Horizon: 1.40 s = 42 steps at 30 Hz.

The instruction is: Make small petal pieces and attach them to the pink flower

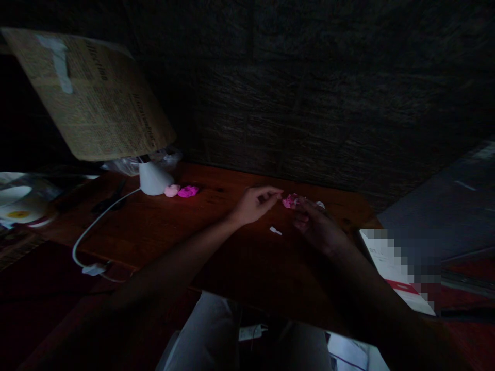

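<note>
My right hand [319,226] is closed around a small crumpled pink piece [289,200], held just above the wooden table. Its exact kind cannot be made out in the dim light. My left hand [255,204] comes up close to it from the left, thumb and fingertips pinched together; whether anything is between them is hidden. A small white strip [275,230] lies on the table below the two hands. Part of a whitish thing [320,205] shows just behind my right hand.
A lamp with a print-covered shade [112,103] stands at the left, its white cable [83,232] hanging over the edge. Beside its base lie a pale pink lump [172,190] and a magenta lump [188,191]. A white cup [17,203] is far left; a dark wall rises behind.
</note>
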Each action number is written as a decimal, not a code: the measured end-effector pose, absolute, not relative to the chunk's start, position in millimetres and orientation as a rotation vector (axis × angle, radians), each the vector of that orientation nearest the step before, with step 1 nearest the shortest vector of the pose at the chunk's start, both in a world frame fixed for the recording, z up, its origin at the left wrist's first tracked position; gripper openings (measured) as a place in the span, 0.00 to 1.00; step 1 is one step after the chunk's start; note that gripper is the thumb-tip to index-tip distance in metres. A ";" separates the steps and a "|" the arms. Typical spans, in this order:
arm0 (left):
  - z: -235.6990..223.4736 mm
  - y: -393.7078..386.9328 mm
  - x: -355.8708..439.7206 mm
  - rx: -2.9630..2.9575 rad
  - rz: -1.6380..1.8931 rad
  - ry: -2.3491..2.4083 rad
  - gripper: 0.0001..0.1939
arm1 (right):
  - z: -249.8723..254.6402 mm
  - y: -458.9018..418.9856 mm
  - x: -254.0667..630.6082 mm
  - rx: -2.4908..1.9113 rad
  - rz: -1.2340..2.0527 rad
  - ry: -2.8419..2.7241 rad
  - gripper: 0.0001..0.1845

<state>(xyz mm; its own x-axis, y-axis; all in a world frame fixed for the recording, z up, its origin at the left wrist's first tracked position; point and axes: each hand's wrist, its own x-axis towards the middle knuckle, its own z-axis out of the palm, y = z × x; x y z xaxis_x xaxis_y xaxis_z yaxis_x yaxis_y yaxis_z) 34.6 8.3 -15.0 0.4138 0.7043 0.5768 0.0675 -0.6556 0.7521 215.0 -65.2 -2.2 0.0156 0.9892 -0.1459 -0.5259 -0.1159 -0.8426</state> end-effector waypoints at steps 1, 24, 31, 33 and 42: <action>-14.8 8.1 34.6 2.032 1.256 0.659 0.13 | -2.0 -65.0 214.8 -0.907 1.477 -0.666 0.13; -13.4 5.6 34.7 2.100 1.289 0.639 0.12 | -6.1 -65.1 216.7 -0.995 1.489 -0.803 0.13; -12.8 4.8 34.6 2.135 1.291 0.631 0.11 | -5.9 -63.9 216.5 -1.005 1.442 -0.826 0.11; -13.2 4.1 34.7 2.136 1.284 0.625 0.11 | -4.7 -64.8 215.7 -1.020 1.419 -0.849 0.12; -16.9 0.4 38.5 2.086 1.216 0.569 0.12 | -5.6 -65.2 212.9 -1.074 1.262 -0.968 0.15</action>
